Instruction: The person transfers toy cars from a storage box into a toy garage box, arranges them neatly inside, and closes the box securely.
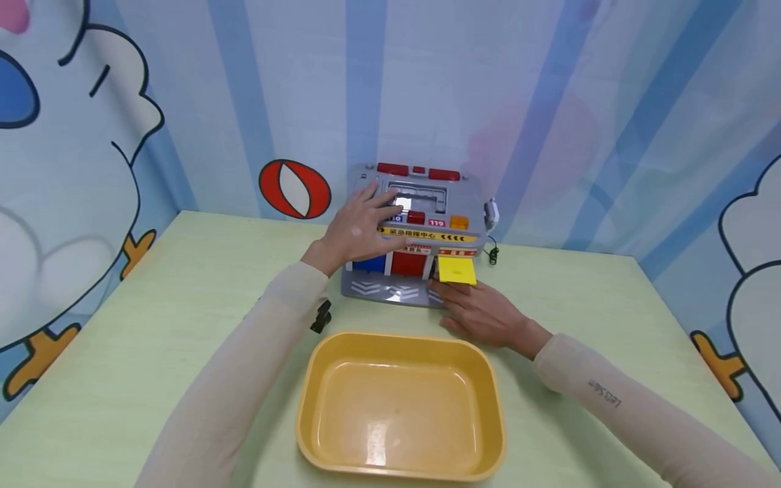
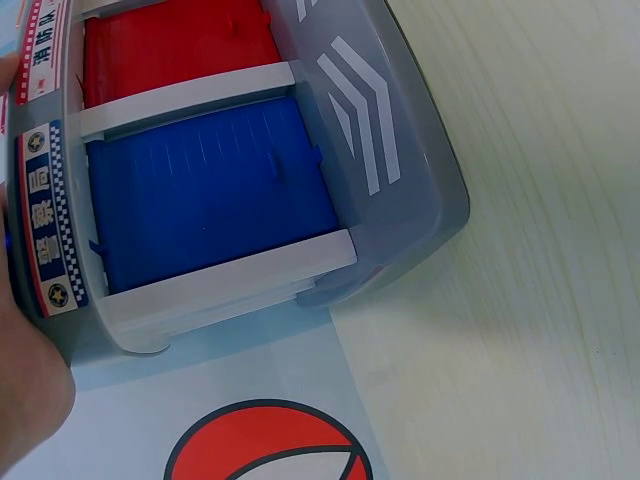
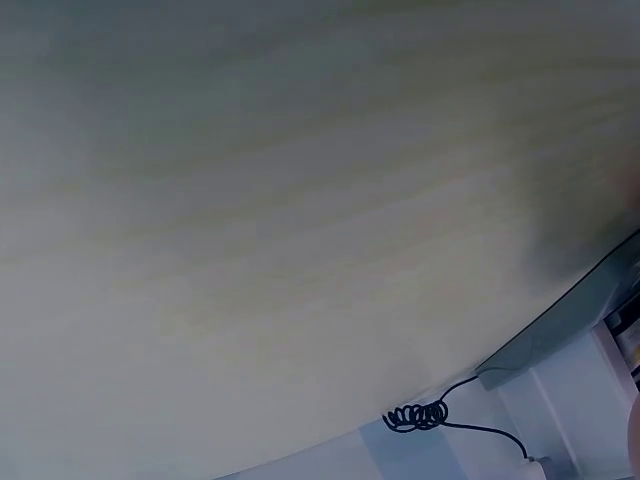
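A grey toy emergency station [image 1: 464, 196] stands at the back of the table. My left hand [image 1: 356, 230] rests on its roof and front edge, fingers spread. Below that hand are a lowered blue door [image 2: 210, 190] and a lowered red door [image 1: 409, 263]. The yellow door [image 1: 456, 270] is swung up. My right hand [image 1: 478, 315] reaches under it into the doorway. Its fingertips are partly hidden there, and whether they hold anything does not show. The right wrist view catches only the station's grey base [image 3: 560, 325] and a sliver of the doorway.
A yellow plastic tray [image 1: 303, 407] lies in front of the station, close to both forearms. A coiled black cord [image 3: 415, 415] hangs from the white handset [image 1: 491, 213] on the station's right side. A printed curtain stands behind the table [image 1: 586, 298].
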The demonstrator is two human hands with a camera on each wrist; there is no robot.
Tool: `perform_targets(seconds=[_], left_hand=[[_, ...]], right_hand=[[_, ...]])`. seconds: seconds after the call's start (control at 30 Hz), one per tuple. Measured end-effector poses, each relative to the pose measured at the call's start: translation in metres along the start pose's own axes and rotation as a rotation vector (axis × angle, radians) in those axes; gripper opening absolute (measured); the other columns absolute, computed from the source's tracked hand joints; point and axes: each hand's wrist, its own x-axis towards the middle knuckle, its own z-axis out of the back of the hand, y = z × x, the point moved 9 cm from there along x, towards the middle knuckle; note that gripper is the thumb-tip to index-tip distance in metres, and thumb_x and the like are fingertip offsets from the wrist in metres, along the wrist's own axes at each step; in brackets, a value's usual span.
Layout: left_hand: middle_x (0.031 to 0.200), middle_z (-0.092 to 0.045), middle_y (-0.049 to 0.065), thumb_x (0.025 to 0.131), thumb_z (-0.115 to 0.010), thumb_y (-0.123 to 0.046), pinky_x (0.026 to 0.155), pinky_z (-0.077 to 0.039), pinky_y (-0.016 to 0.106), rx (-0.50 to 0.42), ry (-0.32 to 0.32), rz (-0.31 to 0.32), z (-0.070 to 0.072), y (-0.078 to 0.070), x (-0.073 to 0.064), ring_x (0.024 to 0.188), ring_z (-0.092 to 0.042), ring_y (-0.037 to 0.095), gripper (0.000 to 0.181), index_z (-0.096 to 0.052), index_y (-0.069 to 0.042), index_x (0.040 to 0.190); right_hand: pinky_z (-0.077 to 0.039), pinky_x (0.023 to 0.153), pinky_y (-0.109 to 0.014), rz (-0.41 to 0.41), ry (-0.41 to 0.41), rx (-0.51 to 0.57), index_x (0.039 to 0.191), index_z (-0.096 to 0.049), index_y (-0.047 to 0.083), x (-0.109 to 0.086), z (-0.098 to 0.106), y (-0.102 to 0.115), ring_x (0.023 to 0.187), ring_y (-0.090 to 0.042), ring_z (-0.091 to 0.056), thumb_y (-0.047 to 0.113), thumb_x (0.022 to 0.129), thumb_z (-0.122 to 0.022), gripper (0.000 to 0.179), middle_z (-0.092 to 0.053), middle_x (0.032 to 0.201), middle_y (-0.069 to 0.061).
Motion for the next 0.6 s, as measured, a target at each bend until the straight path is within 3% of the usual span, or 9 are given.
perform_targets(seconds=[0.6], left_hand=[[0.165,-0.029,0.002,0.086,-0.059,-0.066,0.126,-0.012,0.052,-0.004,0.001,0.009,0.0002,0.0002,-0.0007,0.157,-0.009,0.03,0.077,-0.05,-0.021,0.148]], right_hand=[[-0.039,0.116,-0.05,-0.022,0.012,-0.004,0.15,-0.041,0.001,-0.0045,-0.0034,-0.0059,0.14,-0.034,-0.047,0.044,0.1,-0.055,0.068,-0.041,0.158,-0.016]])
